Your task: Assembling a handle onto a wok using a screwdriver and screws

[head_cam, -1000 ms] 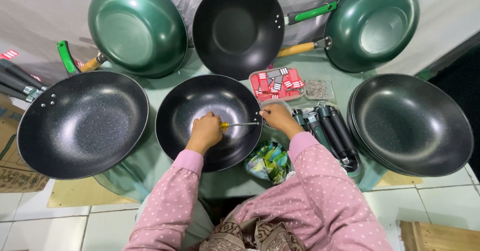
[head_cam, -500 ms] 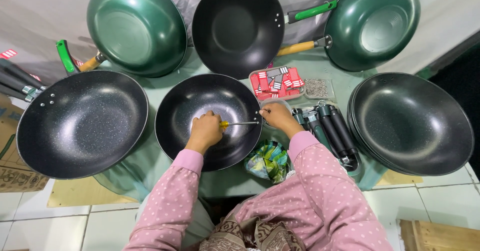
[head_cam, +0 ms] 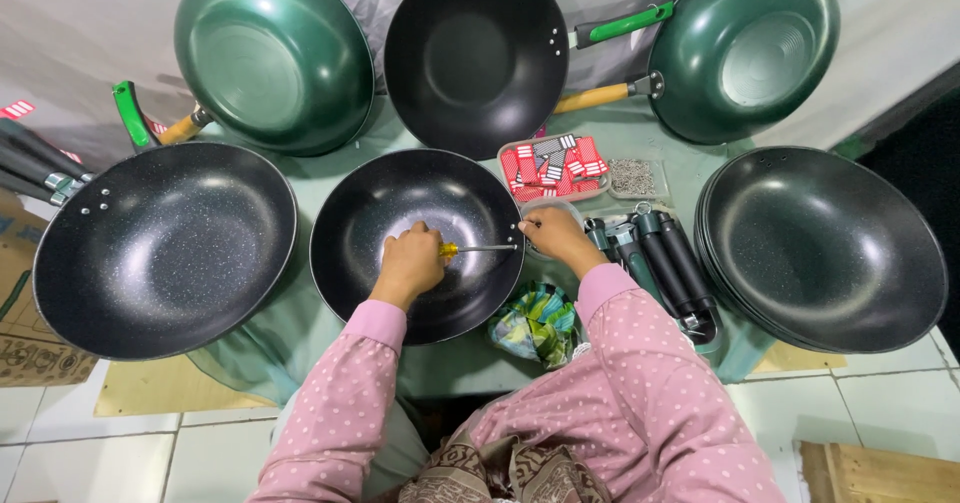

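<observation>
Your left hand [head_cam: 410, 263] grips the yellow-handled screwdriver [head_cam: 470, 249] inside the centre black wok [head_cam: 400, 213], tip at 3 o'clock where your right hand [head_cam: 550, 235] pinches the rim steady.

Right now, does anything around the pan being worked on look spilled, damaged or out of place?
Nothing stands out. The left hand drives a yellow-handled screwdriver inside the black pan, the right hand steadies its rim, and the loose black handles and the tray of small screws lie tidily beside it.
</observation>
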